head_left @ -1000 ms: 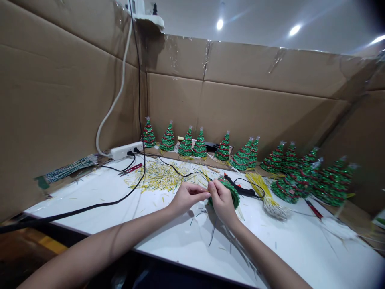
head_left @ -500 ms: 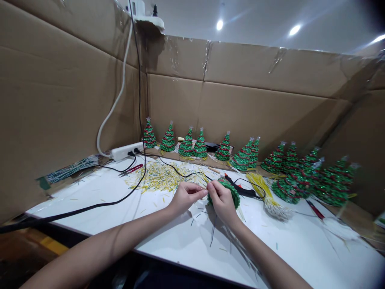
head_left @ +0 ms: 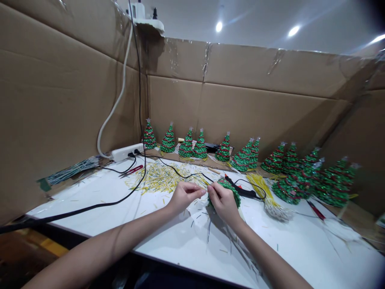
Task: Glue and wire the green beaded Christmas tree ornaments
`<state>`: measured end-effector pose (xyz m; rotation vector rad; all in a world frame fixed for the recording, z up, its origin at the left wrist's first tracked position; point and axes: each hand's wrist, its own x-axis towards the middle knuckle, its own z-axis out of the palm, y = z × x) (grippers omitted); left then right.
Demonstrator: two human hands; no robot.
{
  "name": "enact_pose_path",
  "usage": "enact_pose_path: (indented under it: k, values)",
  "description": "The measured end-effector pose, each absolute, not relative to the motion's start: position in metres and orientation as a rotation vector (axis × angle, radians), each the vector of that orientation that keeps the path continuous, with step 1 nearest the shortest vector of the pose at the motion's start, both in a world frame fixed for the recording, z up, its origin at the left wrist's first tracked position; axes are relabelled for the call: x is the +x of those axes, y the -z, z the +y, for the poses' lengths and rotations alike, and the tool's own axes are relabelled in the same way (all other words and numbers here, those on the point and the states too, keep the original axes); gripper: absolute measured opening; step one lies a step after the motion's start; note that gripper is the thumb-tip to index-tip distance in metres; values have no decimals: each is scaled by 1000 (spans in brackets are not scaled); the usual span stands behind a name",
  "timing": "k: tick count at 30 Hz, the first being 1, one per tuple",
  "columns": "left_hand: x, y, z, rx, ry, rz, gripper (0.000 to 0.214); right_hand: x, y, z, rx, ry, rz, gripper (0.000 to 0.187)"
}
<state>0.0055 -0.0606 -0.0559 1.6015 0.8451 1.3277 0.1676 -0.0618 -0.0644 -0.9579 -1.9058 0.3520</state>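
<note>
Over the middle of the white table [head_left: 300, 245], my right hand [head_left: 223, 203] grips a small green beaded Christmas tree [head_left: 231, 189] lying on its side, base toward me. Thin dark wires [head_left: 210, 228] trail from the tree's base onto the table. My left hand [head_left: 184, 196] is pinched shut right beside the right hand, its fingertips meeting at the tree's base; what it pinches is too fine to make out.
A row of finished green beaded trees [head_left: 249, 154] lines the cardboard back wall. Yellow wire clippings [head_left: 161, 178], red snips [head_left: 132, 170], a white power strip [head_left: 126, 151], black cables [head_left: 99, 204], a yellow wire bundle [head_left: 266, 192] and a black-and-red tool [head_left: 242, 190] lie about.
Both hands have shifted slightly left and toward me with the tree; the grips look the same.
</note>
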Motion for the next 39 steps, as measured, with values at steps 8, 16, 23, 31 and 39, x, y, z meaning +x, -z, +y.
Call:
enact_pose_path:
  k: [8,16,23,31,39]
  values:
    - [3,58,-56,1631,-1332,839,40,172,64,-61,-958,-333,-1969,31]
    - [0,62,-53,1620,-1295,839,39,180,61,-59,-913,-304,-2070,25]
    - [0,65,-48,1506,-1271,890,37,185,59,-57,-845,-310,-2145,20]
    - [-1,71,-43,1431,-1255,905,31,186,60,-56,-822,-317,-2118,18]
    - [1,67,-47,1463,-1239,867,36,182,56,-58,-925,-364,-2086,18]
